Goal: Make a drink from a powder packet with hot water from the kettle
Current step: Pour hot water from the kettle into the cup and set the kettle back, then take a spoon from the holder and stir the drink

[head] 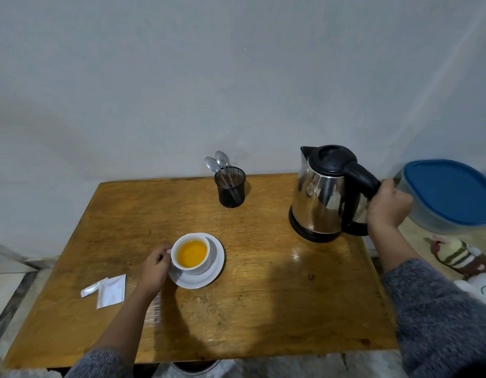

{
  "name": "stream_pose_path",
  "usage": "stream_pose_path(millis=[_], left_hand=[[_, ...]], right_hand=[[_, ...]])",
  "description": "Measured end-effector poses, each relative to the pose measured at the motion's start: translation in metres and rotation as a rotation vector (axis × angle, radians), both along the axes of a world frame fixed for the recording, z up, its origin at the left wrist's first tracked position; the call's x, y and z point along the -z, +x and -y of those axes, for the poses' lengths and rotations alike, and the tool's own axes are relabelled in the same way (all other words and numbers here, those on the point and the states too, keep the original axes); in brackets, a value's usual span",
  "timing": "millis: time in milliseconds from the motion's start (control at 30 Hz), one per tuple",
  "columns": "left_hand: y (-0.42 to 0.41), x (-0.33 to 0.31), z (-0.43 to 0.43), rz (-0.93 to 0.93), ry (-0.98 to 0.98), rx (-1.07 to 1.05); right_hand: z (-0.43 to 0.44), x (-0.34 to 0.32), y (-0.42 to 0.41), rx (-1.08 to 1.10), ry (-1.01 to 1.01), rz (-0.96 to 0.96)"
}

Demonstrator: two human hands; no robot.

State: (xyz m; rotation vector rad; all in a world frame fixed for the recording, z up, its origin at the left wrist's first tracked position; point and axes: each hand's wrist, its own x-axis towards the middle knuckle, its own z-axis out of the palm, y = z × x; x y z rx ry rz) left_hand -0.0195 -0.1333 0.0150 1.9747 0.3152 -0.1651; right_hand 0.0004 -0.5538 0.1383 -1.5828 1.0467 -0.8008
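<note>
While the left hand (156,264) curls against the cup (191,253) of orange drink, the right hand (388,207) clamps the kettle (322,195) handle.

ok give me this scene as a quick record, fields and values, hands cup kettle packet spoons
left hand: on the cup's side
right hand: gripping the kettle handle
cup: on saucer, holds orange liquid
kettle: upright on the table, lid shut
packet: torn open, left of cup
spoons: two in black mesh holder, unused
</note>
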Motion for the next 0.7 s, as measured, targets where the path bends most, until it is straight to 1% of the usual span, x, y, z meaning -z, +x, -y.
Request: stream_pose_path(millis=[167,367,567,633,700], left_hand=[[0.002,0.001,0.001,-0.018,0.002,-0.012],[0.001,0.002,0.000,-0.011,0.003,0.004],[0.002,0.007,-0.004,-0.020,0.012,0.016],[0.003,0.008,-0.005,-0.020,0.006,0.026],[0.003,0.007,-0.006,-0.021,0.007,0.038]], right_hand=[[0.002,0.014,-0.003,0.026,0.070,0.026],[0.001,0.011,-0.008,0.002,0.093,0.051],[-0.001,0.012,-0.014,-0.012,-0.020,-0.054],[-0.003,0.013,-0.015,-0.026,-0.086,-0.049],[-0.004,0.010,-0.016,-0.047,-0.151,0.003]])
